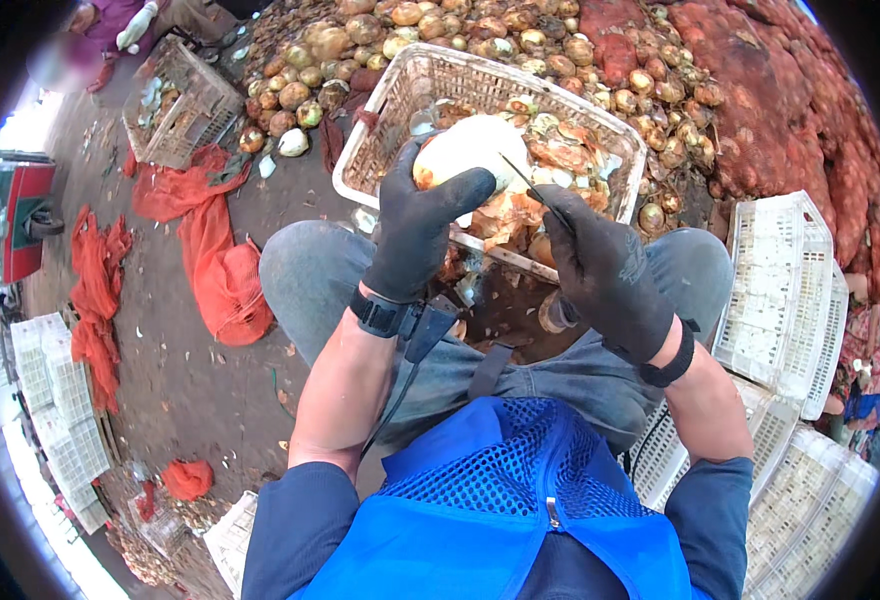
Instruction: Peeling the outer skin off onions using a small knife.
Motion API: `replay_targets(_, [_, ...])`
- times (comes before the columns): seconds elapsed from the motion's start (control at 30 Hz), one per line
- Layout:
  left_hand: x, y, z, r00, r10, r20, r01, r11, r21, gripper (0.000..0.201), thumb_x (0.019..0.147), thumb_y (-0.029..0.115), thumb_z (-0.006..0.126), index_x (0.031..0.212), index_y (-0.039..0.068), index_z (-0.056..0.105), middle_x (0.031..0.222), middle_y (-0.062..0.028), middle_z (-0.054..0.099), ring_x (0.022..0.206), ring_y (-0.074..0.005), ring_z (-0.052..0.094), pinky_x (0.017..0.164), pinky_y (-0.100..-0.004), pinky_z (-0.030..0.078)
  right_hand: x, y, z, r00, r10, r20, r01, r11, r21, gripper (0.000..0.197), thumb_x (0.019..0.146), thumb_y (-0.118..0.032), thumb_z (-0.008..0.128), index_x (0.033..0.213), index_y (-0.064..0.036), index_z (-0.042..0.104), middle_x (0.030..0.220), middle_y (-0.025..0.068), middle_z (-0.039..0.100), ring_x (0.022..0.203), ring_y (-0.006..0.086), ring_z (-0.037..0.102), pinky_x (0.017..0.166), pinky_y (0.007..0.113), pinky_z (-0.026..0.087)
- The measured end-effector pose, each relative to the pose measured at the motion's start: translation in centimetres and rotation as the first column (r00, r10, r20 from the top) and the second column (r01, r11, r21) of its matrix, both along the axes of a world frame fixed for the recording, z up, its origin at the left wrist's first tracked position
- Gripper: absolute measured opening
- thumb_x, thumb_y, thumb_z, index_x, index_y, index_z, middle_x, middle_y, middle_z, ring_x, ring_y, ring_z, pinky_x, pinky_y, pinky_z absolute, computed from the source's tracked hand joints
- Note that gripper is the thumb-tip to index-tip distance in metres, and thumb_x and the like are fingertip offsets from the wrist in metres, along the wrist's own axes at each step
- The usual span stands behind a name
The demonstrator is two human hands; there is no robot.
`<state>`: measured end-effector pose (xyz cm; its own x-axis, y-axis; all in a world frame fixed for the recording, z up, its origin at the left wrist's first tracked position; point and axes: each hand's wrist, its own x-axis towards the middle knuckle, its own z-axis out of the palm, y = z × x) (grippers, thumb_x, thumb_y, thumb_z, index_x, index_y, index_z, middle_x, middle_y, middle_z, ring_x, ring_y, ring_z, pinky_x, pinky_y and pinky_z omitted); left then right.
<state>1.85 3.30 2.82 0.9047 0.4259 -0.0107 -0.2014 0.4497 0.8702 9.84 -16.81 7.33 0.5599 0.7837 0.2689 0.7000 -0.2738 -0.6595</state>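
A large pale onion (468,152) with its skin off is held in my left hand (415,225), black-gloved, thumb across its near side and fingers around its left. My right hand (605,262), in a matching glove, closes around a thin knife (526,180). The blade points up and left, its tip over the onion's right side; whether it touches cannot be told. Below both hands, a dirty white plastic crate (362,150) stands in front of my knees. Brown onion skins (572,152) and white peelings lie in it.
A heap of onions (360,45) spreads behind the crate, with stacked red mesh sacks (760,90) at the right. White crates (780,290) stand on my right. Red netting (215,250) lies on the floor to the left. Another person (110,35) is at the far left beside a crate (185,105).
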Motion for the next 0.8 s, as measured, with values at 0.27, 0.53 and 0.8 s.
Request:
replay_targets(0.27, [0.2,-0.8,1.3,0.991,0.081,-0.104,-0.089,0.993,-0.081,0.056,0.081,0.013,0.083,0.125,-0.008,0.057,0.111,-0.0134,0.07,0.096,-0.0172,0.071,0.085,-0.0292,0.059,0.8,0.6,-0.4,0.976,-0.069,0.207,0.099,0.985,-0.14,0.046,0.09,-0.004,0.063,0.135,-0.0062,0.055,0.089,0.0196,0.068,0.081,0.039,0.069,0.067,0.046,0.054])
replay_targets(0.53, [0.4,-0.9,0.7,0.971,0.178,-0.16,-0.173,0.984,0.04,0.067,0.077,0.013,0.088,0.128,-0.01,0.051,0.114,-0.0147,0.069,0.096,-0.0171,0.07,0.085,-0.0299,0.059,1.6,1.4,-1.4,0.982,-0.12,0.146,0.143,0.977,-0.156,0.038,0.095,-0.002,0.06,0.132,-0.006,0.057,0.09,0.0234,0.068,0.084,0.0416,0.069,0.071,0.047,0.054])
replay_targets(0.8, [0.2,-0.9,-0.5,0.964,0.217,-0.151,-0.169,0.945,0.279,0.063,0.079,0.017,0.083,0.128,-0.008,0.053,0.112,-0.0153,0.069,0.096,-0.0199,0.071,0.081,-0.0333,0.06,4.7,1.1,-1.9,0.989,-0.145,-0.009,0.144,0.985,-0.099,0.021,0.105,-0.017,0.053,0.12,-0.0036,0.057,0.079,0.026,0.065,0.076,0.0428,0.066,0.064,0.051,0.049])
